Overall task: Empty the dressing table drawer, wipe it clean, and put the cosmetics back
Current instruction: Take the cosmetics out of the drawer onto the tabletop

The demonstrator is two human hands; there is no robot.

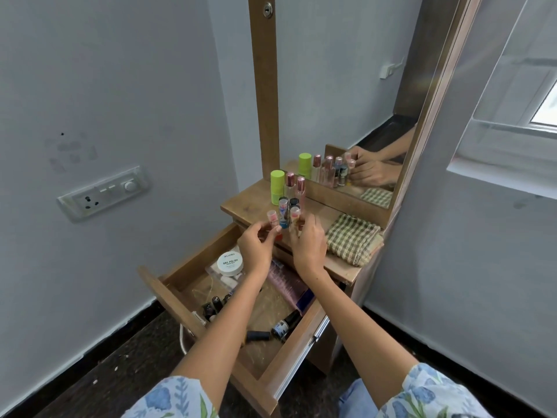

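Matt brown wooden drawer (211, 251), woven checked cloth (352, 238), glossy plastic-capped bottles (284, 212).

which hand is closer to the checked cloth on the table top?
Right. The right hand is just left of the checked cloth, over the table top's front edge. The left hand is farther left, beyond the right hand, above the open drawer.

A white wall switchboard (104, 193) with a socket and round dial sits on the pale grey wall (120, 86). A white-framed window (539, 107) lies right, above dark speckled floor (99, 375).
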